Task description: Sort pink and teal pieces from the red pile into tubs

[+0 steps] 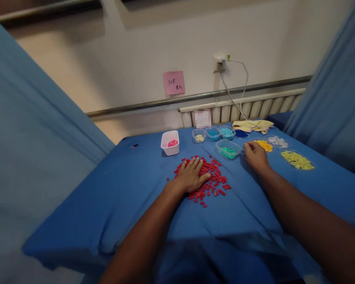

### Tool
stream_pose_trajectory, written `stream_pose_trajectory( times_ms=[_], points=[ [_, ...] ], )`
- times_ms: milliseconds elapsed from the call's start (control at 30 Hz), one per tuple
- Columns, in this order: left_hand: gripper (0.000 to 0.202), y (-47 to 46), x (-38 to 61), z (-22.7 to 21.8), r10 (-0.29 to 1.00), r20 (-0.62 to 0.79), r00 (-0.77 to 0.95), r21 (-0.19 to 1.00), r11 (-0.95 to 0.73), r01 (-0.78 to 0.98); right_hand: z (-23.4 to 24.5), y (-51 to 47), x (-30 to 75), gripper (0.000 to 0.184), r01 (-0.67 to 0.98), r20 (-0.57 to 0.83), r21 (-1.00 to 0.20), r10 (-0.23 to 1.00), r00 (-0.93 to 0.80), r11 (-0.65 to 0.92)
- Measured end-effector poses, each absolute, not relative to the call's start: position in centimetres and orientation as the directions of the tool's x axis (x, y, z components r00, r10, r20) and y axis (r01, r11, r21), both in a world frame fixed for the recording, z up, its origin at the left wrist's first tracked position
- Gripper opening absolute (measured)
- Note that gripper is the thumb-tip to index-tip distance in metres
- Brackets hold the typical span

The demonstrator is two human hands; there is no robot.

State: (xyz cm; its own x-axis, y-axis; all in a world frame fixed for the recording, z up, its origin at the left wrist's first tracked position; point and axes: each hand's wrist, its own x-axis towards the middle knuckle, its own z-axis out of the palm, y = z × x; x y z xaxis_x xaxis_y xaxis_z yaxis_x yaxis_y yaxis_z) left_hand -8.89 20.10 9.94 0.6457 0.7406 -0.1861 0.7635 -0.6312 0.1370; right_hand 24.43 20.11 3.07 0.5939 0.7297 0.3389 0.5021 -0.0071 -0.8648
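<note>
My left hand [191,174] lies flat with fingers spread on a pile of small red pieces [215,177] on the blue cloth. My right hand [256,154] is closed, thumb and fingers pressed together; whatever it holds, if anything, is hidden. It rests between a clear tub of green pieces [228,152] and some orange-yellow pieces [265,146]. Behind the red pile stands a white tub [170,150] with pink pieces [173,143] inside.
Clear tubs of cream pieces [199,138], blue pieces [213,135] and light-blue pieces [227,132] line the back. Grey pieces [278,141] and yellow-green pieces [297,160] lie at right. A yellow cloth [253,126] sits near the radiator [257,105]. Blue curtains [32,138] flank the table.
</note>
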Motion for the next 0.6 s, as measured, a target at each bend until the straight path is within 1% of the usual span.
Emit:
stream_pose_trajectory(
  times_ms=[33, 100, 167, 233, 300, 367, 433, 500, 567, 600],
  points=[
    [0.099, 19.9, -8.9, 10.1, 0.725, -0.194, 0.661, 0.148, -0.644, 0.75, 3.1, 20.1, 24.4, 0.052, 0.494, 0.34, -0.869, 0.725, 0.599, 0.0],
    [0.091, 19.7, -9.2, 10.4, 0.726, -0.156, 0.67, 0.165, -0.649, 0.742, 3.2, 20.0, 24.6, 0.051, 0.485, 0.347, -0.874, 0.715, 0.607, 0.012],
    [0.079, 19.7, -9.9, 10.7, 0.773, -0.039, 0.633, 0.183, -0.618, 0.765, 3.5, 19.7, 24.7, 0.052, 0.486, 0.361, -0.874, 0.701, 0.615, 0.024],
    [0.07, 19.5, -10.8, 11.1, 0.817, 0.112, 0.566, 0.231, -0.576, 0.784, 4.1, 19.1, 24.3, 0.055, 0.497, 0.386, -0.867, 0.685, 0.618, 0.041],
    [0.07, 19.1, -11.8, 11.3, 0.836, 0.212, 0.506, 0.3, -0.548, 0.781, 4.9, 18.2, 23.2, 0.058, 0.546, 0.438, -0.834, 0.697, 0.568, 0.08],
    [0.073, 18.3, -12.6, 11.4, 0.86, 0.235, 0.453, 0.336, -0.509, 0.792, 5.8, 17.1, 20.9, 0.064, 0.64, 0.512, -0.751, 0.757, 0.407, 0.164],
    [0.075, 17.4, -12.8, 11.4, 0.892, 0.205, 0.403, 0.32, -0.45, 0.834, 6.7, 16.0, 17.9, 0.074, 0.712, 0.547, -0.636, 0.825, 0.144, 0.298],
    [0.076, 16.8, -12.6, 11.4, 0.912, 0.168, 0.375, 0.269, -0.409, 0.872, 7.4, 15.2, 14.8, 0.085, 0.721, 0.518, -0.553, 0.85, -0.096, 0.418],
    [0.078, 16.7, -12.0, 11.3, 0.909, 0.15, 0.389, 0.211, -0.414, 0.885, 8.1, 14.9, 12.4, 0.087, 0.773, 0.481, -0.421, 0.839, -0.253, 0.475],
    [0.08, 16.9, -11.7, 11.3, 0.902, 0.149, 0.405, 0.186, -0.427, 0.885, 8.3, 14.9, 11.6, 0.087, 0.802, 0.463, -0.348, 0.833, -0.304, 0.486]
  ],
)
